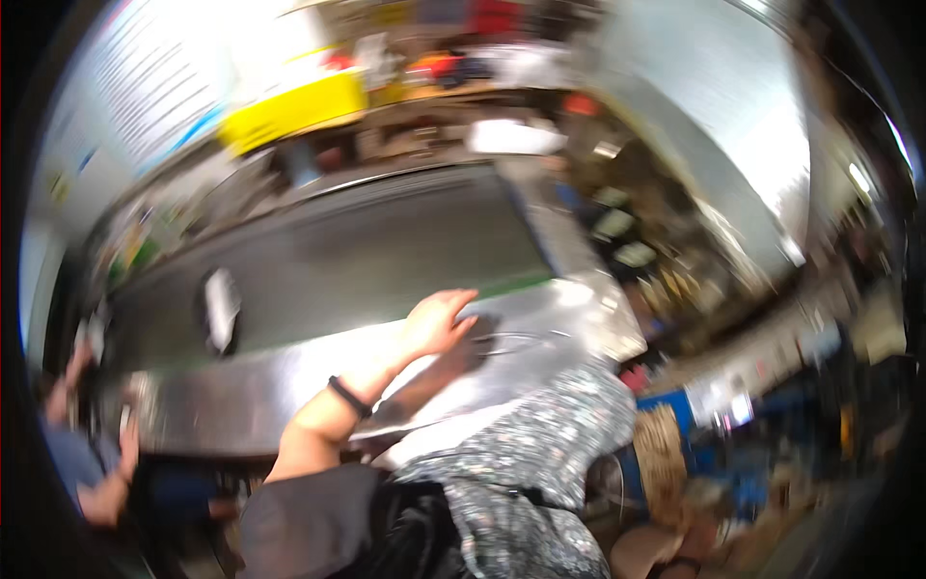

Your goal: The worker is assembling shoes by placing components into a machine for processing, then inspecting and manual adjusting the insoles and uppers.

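Note:
My left hand reaches over the near edge of a dark conveyor-like surface, beside a shiny metal ledge. Thumb and fingers look apart, somewhat blurred, with nothing visible between them. A black band circles that wrist. Just right of the fingers, a thin wire-like piece lies on the metal. Farther left on the dark surface sits a long whitish object, too smeared to name. My right hand cannot be made out; speckled grey clothing fills the lower middle.
At the far left a co-worker's arm and hand are by the metal ledge. A yellow panel and a cluttered shelf run along the back. Blurred pieces crowd the right side, near a blue container with brown cardboard-like material.

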`<state>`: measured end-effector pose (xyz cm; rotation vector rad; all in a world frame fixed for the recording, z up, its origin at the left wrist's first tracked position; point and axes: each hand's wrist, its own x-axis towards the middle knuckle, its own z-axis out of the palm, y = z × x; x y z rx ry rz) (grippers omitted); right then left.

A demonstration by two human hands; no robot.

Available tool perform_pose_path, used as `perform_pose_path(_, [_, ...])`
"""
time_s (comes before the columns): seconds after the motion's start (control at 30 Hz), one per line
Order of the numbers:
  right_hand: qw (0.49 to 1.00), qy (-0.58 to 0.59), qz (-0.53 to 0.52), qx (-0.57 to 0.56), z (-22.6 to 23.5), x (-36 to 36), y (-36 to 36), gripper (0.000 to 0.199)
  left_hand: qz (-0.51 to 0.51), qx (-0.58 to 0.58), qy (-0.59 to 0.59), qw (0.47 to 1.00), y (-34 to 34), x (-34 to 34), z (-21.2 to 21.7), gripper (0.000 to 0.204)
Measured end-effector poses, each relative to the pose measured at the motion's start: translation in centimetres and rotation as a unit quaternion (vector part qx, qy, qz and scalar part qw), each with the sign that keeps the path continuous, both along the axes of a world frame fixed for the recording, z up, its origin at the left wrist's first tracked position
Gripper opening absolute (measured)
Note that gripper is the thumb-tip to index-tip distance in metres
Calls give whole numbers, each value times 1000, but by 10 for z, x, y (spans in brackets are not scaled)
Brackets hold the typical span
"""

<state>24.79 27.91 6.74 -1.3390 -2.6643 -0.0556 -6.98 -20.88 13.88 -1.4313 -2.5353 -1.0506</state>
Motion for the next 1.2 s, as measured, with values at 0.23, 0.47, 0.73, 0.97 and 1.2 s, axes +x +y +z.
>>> perform_pose_path(0.23, [984,1,180,-11,-16,-98,-74,29,550,-146,177,803,-334,-90,-64,63])
perform_pose_path(0.47, [992,27,124,-8,-9,-12,-71,29,764,-201,-114,603,-473,-119,-83,86])
perform_pose_path(0.73, [993,75,90,-27,-11,88,-66,30,680,-121,-276,668,-496,-115,-57,115])
perform_pose_path(0.97, [993,106,-8,-41,-14,254,-83,33,439,167,-496,730,-315,-70,23,88])
perform_pose_path(1.2, [768,443,135,-442,108,79,-221,53,-3,202,-614,763,-140,40,77,57])
